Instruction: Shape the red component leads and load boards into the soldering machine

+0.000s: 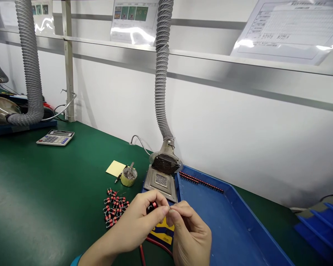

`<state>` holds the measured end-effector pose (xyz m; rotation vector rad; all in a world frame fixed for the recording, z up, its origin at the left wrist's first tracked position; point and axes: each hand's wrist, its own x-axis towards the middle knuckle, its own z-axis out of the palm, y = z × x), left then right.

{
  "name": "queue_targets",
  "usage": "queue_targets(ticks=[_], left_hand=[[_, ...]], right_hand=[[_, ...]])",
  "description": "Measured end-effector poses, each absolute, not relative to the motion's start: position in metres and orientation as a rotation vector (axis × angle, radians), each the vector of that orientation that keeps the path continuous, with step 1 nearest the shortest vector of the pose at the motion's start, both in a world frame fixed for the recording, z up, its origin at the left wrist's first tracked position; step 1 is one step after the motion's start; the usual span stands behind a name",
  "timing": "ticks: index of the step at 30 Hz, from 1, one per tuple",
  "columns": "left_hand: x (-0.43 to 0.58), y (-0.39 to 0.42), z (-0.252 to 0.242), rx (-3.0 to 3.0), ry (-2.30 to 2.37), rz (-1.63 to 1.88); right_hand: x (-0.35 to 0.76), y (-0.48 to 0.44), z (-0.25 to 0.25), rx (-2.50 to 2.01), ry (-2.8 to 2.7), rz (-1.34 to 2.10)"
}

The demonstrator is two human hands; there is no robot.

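1. We have a small red-and-black cylindrical component (154,204) in the curl of our left hand (140,221), behind the pinched fingertips; part of it is hidden.
2. Its long axis appears to slant from about 8 o'clock to 2 o'clock, with red showing toward the 2 o'clock end and black toward 8. We cannot tell where its covered end points.
3. Our hands are together: left thumb and index finger hold the piece, and at 4 o'clock from it our right hand (192,234) pinches at a thin pale wire (170,208) where the fingertips meet. We cannot tell whether that wire belongs to the component.
4. At 9 o'clock, just beside our left hand, we see a loose pile of similar red-and-black components (115,210) on the green tabletop (44,184).
5. Near 12 to 1 o'clock lies a square grey metal plate with a mottled centre (161,180), below a round metal hood with a dark grille (166,160) and a ribbed grey hose (161,74).
6. At 2 o'clock, a straight row of red-and-black components (201,181) runs along the far edge of a shallow blue plastic tray (224,225).
7. At 11 o'clock stands a round yellowish tub (127,181); beyond it lies pale yellow square paper (115,168). A white calculator (55,137) sits well apart at 10.
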<state>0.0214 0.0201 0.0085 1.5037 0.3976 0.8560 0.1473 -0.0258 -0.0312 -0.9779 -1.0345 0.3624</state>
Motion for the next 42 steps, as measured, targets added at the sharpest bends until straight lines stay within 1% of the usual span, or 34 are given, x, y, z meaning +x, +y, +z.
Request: queue_targets(ticks=[4, 10, 14, 18, 20, 22, 24, 25, 26, 27, 31, 33, 35, 37, 39, 40, 41, 42], left_hand=[[0.023, 0.021, 0.005, 1.444, 0.369, 0.855], [0.020, 0.022, 0.008, 1.539, 0.457, 0.894], [0.018, 0.020, 0.010, 1.670, 0.480, 0.860], [0.019, 0.020, 0.007, 1.848, 0.504, 0.869], [0.019, 0.020, 0.004, 2.032, 0.525, 0.893], [0.018, 0.020, 0.001, 2.229, 0.511, 0.924], [0.016, 0.020, 0.001, 2.349, 0.486, 0.968], [0.015, 0.019, 0.001, 2.360, 0.484, 0.987], [0.014, 0.019, 0.002, 2.344, 0.483, 1.003], [0.013, 0.018, 0.004, 2.309, 0.484, 1.014], [0.011, 0.017, 0.008, 2.219, 0.466, 1.028], [0.012, 0.018, 0.006, 2.287, 0.435, 1.055], [0.015, 0.019, 0.002, 2.415, 0.375, 1.177], [0.018, 0.021, -0.003, 2.542, 0.325, 1.323], [0.019, 0.022, -0.005, 2.577, 0.305, 1.408], [0.019, 0.021, -0.005, 2.547, 0.312, 1.398], [0.018, 0.021, -0.003, 2.487, 0.318, 1.378], [0.017, 0.020, -0.001, 2.412, 0.329, 1.346]], right_hand=[[0.150, -0.027, -0.031, -0.978, -1.060, 0.349], [0.155, -0.043, -0.014, -1.031, -1.389, 0.359], [0.148, -0.048, -0.008, -1.039, -1.258, 0.145], [0.143, -0.047, -0.009, -1.150, -1.341, -0.014], [0.145, -0.047, -0.010, -1.243, -1.312, 0.053], [0.148, -0.047, -0.010, -1.284, -1.227, 0.298], [0.152, -0.047, -0.010, -1.189, -1.139, 0.586], [0.154, -0.047, -0.010, -1.114, -1.112, 0.658], [0.155, -0.047, -0.010, -1.056, -1.100, 0.652], [0.154, -0.047, -0.009, -1.024, -1.105, 0.578], [0.145, -0.049, -0.009, -1.029, -1.204, 0.087], [0.141, -0.049, -0.009, -1.057, -1.256, -0.005], [0.143, -0.048, -0.011, -1.152, -1.266, 0.097], [0.148, -0.048, -0.012, -1.191, -1.248, 0.419], [0.155, -0.047, -0.013, -1.075, -1.190, 0.743], [0.158, -0.046, -0.013, -0.986, -1.169, 0.810], [0.161, -0.046, -0.013, -0.924, -1.169, 0.790], [0.163, -0.046, -0.012, -0.904, -1.196, 0.693]])
